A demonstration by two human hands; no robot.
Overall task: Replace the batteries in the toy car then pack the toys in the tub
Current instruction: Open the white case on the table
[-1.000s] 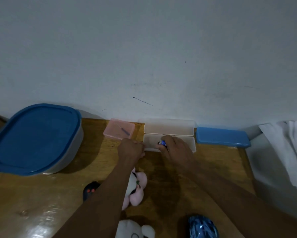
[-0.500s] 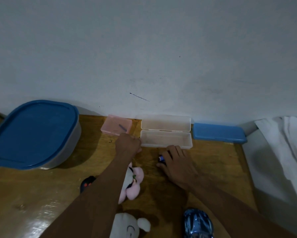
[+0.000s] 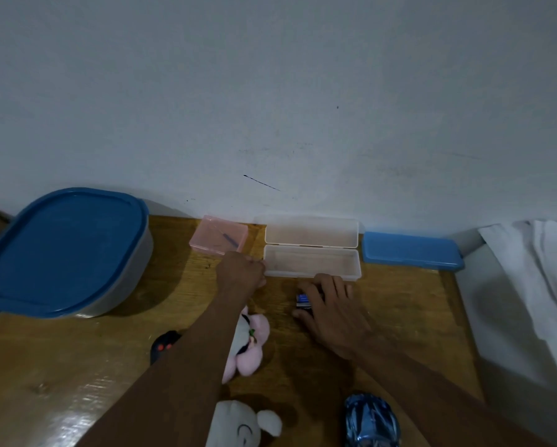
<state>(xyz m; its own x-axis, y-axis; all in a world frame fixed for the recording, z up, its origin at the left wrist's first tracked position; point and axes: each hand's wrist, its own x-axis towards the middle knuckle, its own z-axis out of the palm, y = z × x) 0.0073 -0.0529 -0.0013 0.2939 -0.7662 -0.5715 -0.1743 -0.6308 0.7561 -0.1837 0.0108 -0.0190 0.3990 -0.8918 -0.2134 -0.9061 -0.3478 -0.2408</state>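
Observation:
The blue toy car [image 3: 372, 421] sits at the near edge of the wooden table [image 3: 77, 366]. The tub [image 3: 122, 285], closed with a blue lid [image 3: 64, 253], stands at the far left. An open white case [image 3: 312, 264] lies by the wall. My left hand [image 3: 241, 274] is curled against its left end and grips it. My right hand [image 3: 332, 308] rests on the table just in front of the case. Small blue-and-black batteries [image 3: 303, 301] are held between its thumb and forefinger. A pink plush [image 3: 249, 343] and a white plush [image 3: 241, 427] lie under my left forearm.
A pink box [image 3: 219, 235] and a shut blue case [image 3: 411, 251] flank the white case along the wall. A black remote [image 3: 162, 346] with red buttons lies left of my left arm. White cloth [image 3: 528, 285] hangs beyond the table's right edge.
My right hand drew the batteries out of the white case and down onto the table in front of it. My left hand stayed at the case's left end.

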